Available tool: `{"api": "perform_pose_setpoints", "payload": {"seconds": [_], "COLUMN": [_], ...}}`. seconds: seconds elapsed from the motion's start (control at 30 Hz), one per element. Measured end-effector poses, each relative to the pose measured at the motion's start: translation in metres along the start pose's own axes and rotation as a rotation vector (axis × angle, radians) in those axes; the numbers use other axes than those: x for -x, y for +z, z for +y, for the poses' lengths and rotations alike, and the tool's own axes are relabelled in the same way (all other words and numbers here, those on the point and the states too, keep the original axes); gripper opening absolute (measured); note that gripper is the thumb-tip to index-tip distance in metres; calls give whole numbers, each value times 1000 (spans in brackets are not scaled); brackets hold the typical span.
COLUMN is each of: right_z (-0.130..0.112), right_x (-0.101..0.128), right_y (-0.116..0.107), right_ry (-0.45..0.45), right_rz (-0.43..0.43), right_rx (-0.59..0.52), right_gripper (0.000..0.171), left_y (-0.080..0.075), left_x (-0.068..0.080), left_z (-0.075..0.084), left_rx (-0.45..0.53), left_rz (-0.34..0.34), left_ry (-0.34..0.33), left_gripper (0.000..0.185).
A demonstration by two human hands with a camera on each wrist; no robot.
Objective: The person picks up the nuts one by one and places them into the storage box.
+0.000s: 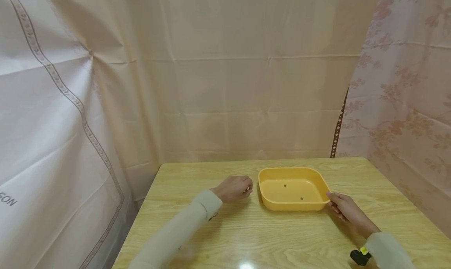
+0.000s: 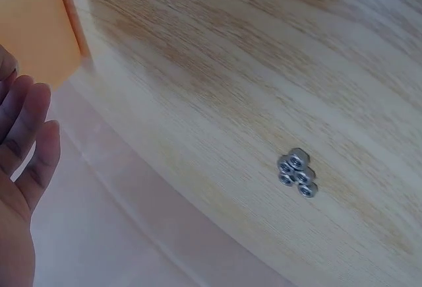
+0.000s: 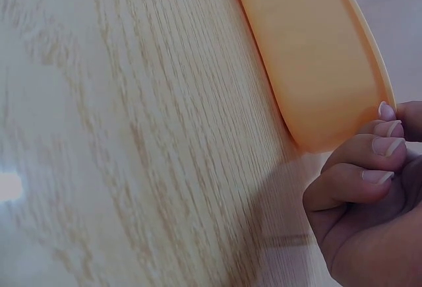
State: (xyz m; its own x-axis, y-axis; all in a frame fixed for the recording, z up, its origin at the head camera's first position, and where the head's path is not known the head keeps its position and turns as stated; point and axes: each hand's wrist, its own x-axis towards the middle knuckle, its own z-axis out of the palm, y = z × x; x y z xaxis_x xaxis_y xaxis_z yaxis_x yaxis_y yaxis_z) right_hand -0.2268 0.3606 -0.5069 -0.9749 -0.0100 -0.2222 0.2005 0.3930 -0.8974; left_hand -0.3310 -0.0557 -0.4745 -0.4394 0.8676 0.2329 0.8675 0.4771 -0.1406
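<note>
Fingers of the right hand [image 1: 348,211] pinch the right rim of the yellow tray [image 1: 292,206], right of centre in the head view, presumably steadying it. The left hand [image 1: 233,188] hangs just beside the tray's left wall, fingers curled; whether they hold anything, I cannot tell. Metal nuts [image 2: 303,177] cluster lower right in the left wrist view, apart from those fingers, perhaps gathered for easy picking.

Soft, muted light, white glare spot on the table [image 1: 282,233], diffuse shadows, hazy wrist views
</note>
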Motion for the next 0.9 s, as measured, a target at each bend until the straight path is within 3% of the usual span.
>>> {"api": "perform_pose_setpoints", "payload": {"seconds": [0.9], "right_z": [2], "right_x": [-2], "right_y": [0], "right_ry": [4], "right_rz": [-2], "right_rx": [-3], "right_gripper": [52], "left_y": [8], "left_x": [-19], "left_z": [13], "left_rx": [34], "left_rz": [-6], "left_ry": [4], "left_gripper": [14]}}
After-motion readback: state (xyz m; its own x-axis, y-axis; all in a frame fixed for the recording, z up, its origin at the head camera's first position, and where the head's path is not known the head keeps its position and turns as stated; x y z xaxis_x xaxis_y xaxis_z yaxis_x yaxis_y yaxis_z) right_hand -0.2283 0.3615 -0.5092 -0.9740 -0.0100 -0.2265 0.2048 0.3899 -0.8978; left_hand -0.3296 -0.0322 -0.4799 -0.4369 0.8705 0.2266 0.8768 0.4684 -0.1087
